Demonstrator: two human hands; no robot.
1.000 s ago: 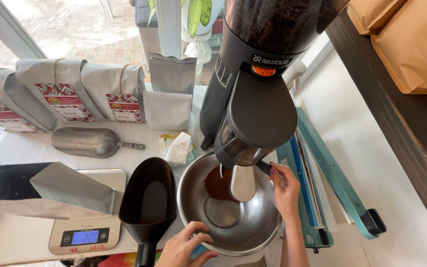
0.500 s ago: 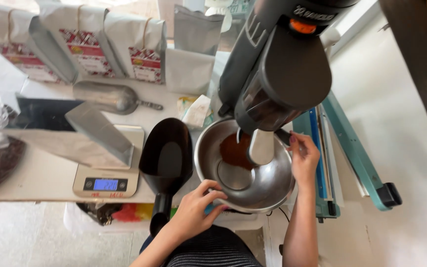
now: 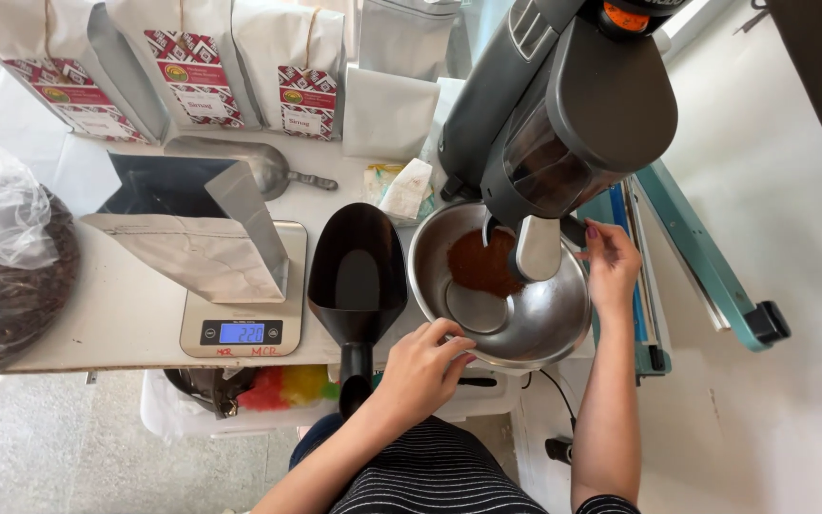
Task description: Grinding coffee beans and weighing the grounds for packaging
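A steel bowl [image 3: 544,319] sits under the spout [image 3: 538,249] of a dark grey coffee grinder [image 3: 563,114]. Brown ground coffee [image 3: 483,264] lies heaped in the bowl's far side. My left hand [image 3: 425,366] grips the bowl's near rim. My right hand [image 3: 609,266] is raised at the bowl's right edge, fingers touching the grinder beside the spout. A black scoop [image 3: 357,276] lies just left of the bowl, its handle pointing toward me.
A digital scale [image 3: 240,328] carries an open silver foil bag [image 3: 192,238]. Sealed labelled bags [image 3: 183,62] line the back of the table, with a metal scoop [image 3: 259,167] before them. A plastic sack of beans [image 3: 2,257] is at left, a teal bag sealer [image 3: 706,257] at right.
The view has shifted so the table sits higher and more of the floor shows. The heap of ground coffee in the bowl has grown. Both hands stay at the bowl and grinder.
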